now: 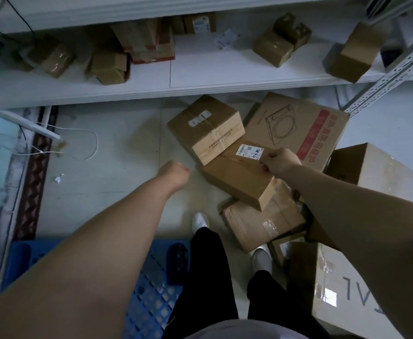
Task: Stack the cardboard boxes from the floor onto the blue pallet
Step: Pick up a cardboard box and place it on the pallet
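Several cardboard boxes lie in a heap on the floor ahead and to my right. A flat brown box with a white label (237, 174) sits on top of the heap, tilted. My right hand (280, 160) rests on its far right edge, fingers curled over the edge. A cube-shaped taped box (205, 128) leans against it on the far side. My left hand (173, 176) hangs above the floor just left of the flat box, fingers curled, touching nothing. The blue pallet (151, 289) lies at the bottom left, under my left arm; no box shows on the part I can see.
A large printed box (296, 129) lies behind the heap, a taped box (261, 223) lies under it, and big boxes (347, 277) stand at right. A white shelf (200, 74) with small boxes runs across the far side. My feet (200, 220) stand between pallet and heap.
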